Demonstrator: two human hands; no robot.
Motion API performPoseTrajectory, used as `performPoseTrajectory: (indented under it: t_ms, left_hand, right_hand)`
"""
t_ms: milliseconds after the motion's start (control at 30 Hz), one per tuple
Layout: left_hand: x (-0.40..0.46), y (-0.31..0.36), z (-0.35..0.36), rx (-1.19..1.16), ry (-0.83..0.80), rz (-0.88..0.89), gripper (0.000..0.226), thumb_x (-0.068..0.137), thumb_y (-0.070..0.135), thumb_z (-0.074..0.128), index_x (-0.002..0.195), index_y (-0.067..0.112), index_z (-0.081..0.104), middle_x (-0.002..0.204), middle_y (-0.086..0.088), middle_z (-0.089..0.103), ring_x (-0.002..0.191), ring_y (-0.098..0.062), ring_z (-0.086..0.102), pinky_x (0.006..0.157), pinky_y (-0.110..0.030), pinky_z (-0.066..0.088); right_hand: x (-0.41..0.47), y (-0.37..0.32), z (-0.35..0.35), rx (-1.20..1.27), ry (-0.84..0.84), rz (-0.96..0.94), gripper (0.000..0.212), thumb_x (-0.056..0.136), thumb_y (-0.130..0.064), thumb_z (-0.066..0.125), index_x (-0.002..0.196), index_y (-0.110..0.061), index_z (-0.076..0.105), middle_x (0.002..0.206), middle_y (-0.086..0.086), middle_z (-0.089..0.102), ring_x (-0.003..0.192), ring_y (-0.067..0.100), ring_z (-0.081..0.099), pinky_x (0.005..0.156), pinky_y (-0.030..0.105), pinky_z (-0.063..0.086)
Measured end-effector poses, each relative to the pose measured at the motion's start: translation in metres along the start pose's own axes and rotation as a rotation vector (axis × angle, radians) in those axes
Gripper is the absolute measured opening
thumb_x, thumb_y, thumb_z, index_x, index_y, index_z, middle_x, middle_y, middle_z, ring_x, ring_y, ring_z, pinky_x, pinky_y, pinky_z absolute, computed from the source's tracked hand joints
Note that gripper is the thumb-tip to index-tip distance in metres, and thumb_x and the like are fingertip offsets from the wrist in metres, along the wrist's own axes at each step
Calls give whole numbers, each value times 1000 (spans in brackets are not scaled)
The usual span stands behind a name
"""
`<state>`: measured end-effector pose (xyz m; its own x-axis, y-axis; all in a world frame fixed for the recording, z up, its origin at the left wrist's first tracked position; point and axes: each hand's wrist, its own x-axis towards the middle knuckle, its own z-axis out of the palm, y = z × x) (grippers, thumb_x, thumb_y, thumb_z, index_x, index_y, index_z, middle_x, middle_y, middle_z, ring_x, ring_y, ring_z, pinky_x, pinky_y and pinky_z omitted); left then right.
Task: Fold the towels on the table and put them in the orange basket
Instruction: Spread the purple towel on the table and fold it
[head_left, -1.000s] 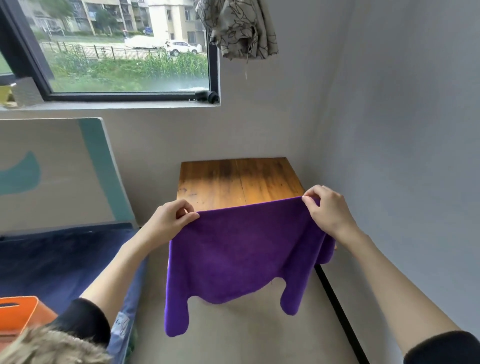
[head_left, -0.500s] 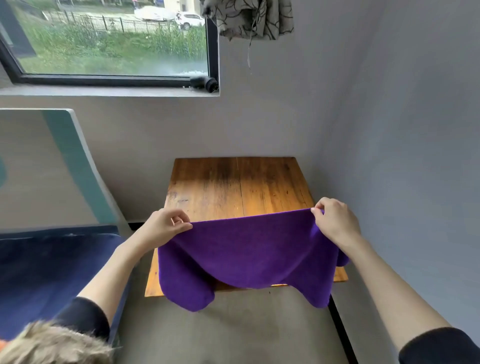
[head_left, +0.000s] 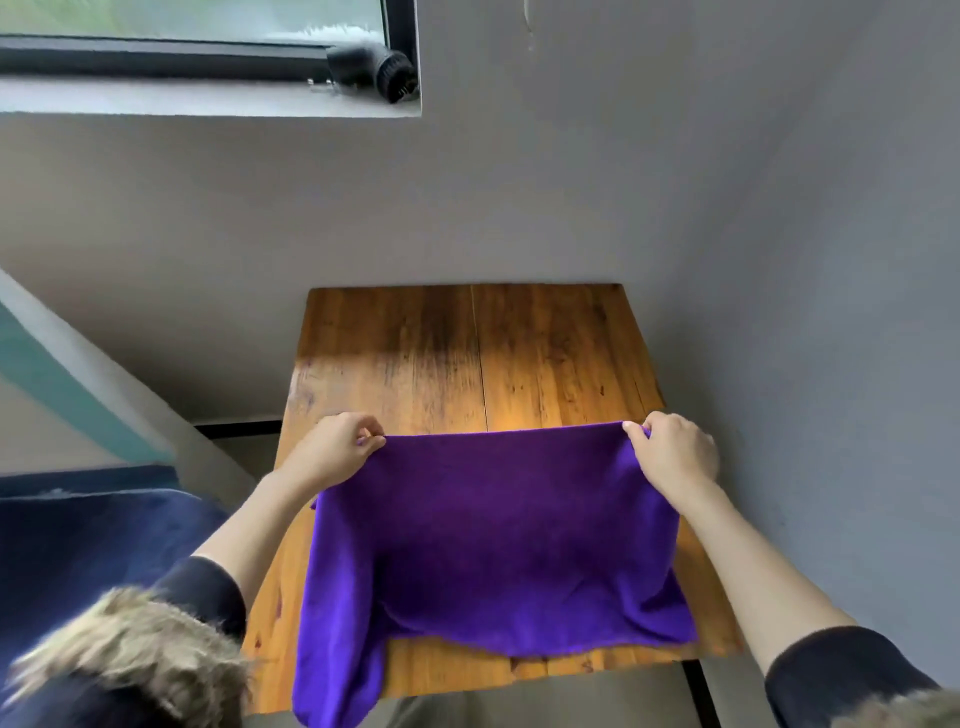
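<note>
You are standing at a small wooden table (head_left: 519, 353) pushed into the corner of a grey-walled room, with a window (head_left: 208, 31) high on the far left.

Your left hand (head_left: 332, 449) pinches the far left corner of a purple towel (head_left: 493, 535) between thumb and curled fingers. Your right hand (head_left: 675, 452) grips the far right corner the same way, fingers curled over the edge. Between your hands the far edge of the towel is pulled taut, just above the tabletop. The rest of the towel slopes back toward you and lies on the near half of the table. Its near left corner hangs over the near edge of the table.

A second ago the towel hung in the air in front of the table; now most of it rests on the wood, and your hands have moved farther over the table. The orange basket that showed at the near left then is out of view now.

To the left lies a dark blue cushion (head_left: 93, 540), and a black fitting (head_left: 374, 73) sits on the window sill. No writing can be read.
</note>
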<state>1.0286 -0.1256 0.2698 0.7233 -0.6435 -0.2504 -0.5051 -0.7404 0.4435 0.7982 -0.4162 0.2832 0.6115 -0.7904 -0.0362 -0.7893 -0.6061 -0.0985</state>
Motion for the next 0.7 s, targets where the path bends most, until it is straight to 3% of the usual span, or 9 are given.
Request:
performPoseTrajectory:
  t_ms: [367, 533, 700]
  left_hand:
    - [110, 5, 22, 28, -5, -25, 14, 90, 20, 59, 92, 11, 70, 96, -10, 68, 94, -29, 59, 80, -37, 48]
    - [131, 0, 46, -43, 42, -92, 27, 90, 6, 49, 113, 10, 64, 108, -17, 58, 102, -31, 56, 93, -38, 42]
    - [93, -32, 82, -101, -48, -239, 40, 88, -1, 50, 128, 5, 53, 124, -22, 51, 116, -37, 50, 103, -38, 35]
  right_hand:
    - [101, -1, 52, -57, -88, -67, 32, 100, -28, 37, 107, -8, 61, 108, 13, 63, 101, 32, 57, 86, 40, 39]
    - [135, 0, 67, -16, -123, -87, 29, 99, -25, 40, 110, -8, 60, 114, 13, 61, 108, 32, 52, 89, 42, 37]
    - [125, -9, 86, 67, -294, -117, 34, 97, -27, 44, 127, -12, 52, 132, 10, 51, 121, 28, 45, 100, 43, 37]
